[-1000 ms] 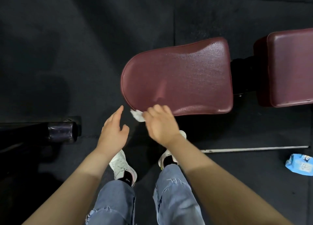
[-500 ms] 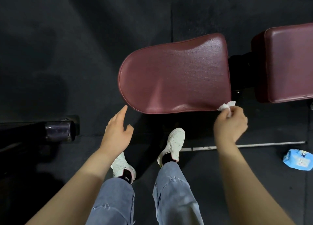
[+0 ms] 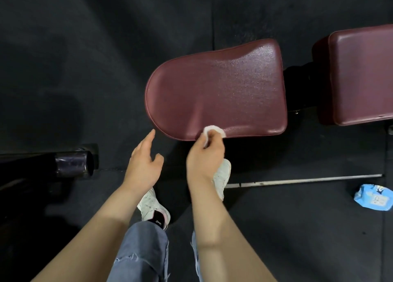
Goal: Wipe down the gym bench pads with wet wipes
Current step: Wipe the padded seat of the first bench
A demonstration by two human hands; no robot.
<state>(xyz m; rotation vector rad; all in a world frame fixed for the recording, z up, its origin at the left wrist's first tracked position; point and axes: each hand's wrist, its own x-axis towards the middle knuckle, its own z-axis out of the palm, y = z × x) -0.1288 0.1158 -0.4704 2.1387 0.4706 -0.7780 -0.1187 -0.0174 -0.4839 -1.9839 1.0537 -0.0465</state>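
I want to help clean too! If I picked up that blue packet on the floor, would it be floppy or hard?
Probably floppy: the blue packet looks crumpled and soft-sided, sagging flat on the floor. It likely feels light, though moist wipes inside could add weight. Its plastic skin looks shiny, so it may be a bit slippery. It shouldn't roll.

We looked down at the maroon seat pad (image 3: 217, 92); our right hand (image 3: 205, 156) pinched a white wet wipe (image 3: 213, 130) against its near edge. Left hand (image 3: 144, 162) hung open w/ fingers relaxed, just off the pad's rounded end. Back pad (image 3: 361, 77) sat to the right; blue wipes pack (image 3: 374, 197) lay on the dark floor (image 3: 85, 47).
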